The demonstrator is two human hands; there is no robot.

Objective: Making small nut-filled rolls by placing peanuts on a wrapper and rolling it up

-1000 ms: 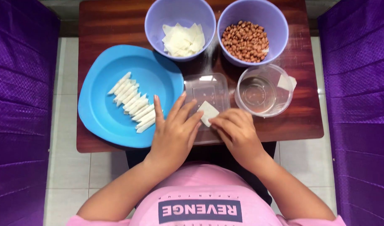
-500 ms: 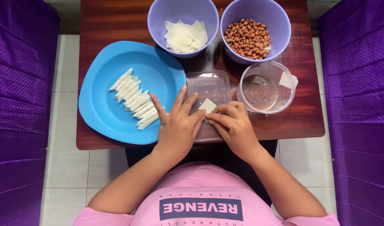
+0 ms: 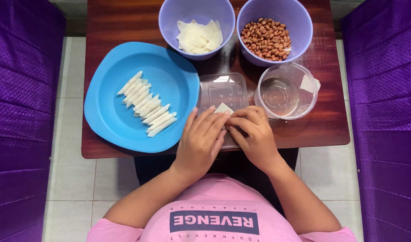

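Both hands meet over a clear plastic lid [image 3: 223, 96], near table edge: left hand [image 3: 201, 141] flat, fingers spread, right hand [image 3: 254, 134] curled, pinching a thin pale wrapper [image 3: 223, 108] between them. Smooth rolled sticks [image 3: 147, 110] line the blue plate [image 3: 111, 121], left.

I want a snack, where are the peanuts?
In the head view, the peanuts fill the purple bowl at the table's far right, beside the bowl of white wrappers.

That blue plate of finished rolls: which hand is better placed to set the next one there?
Probably the left hand: it lies right beside the blue plate, while the right hand sits farther off, nearer the clear round container. Both touch the white wrapper.
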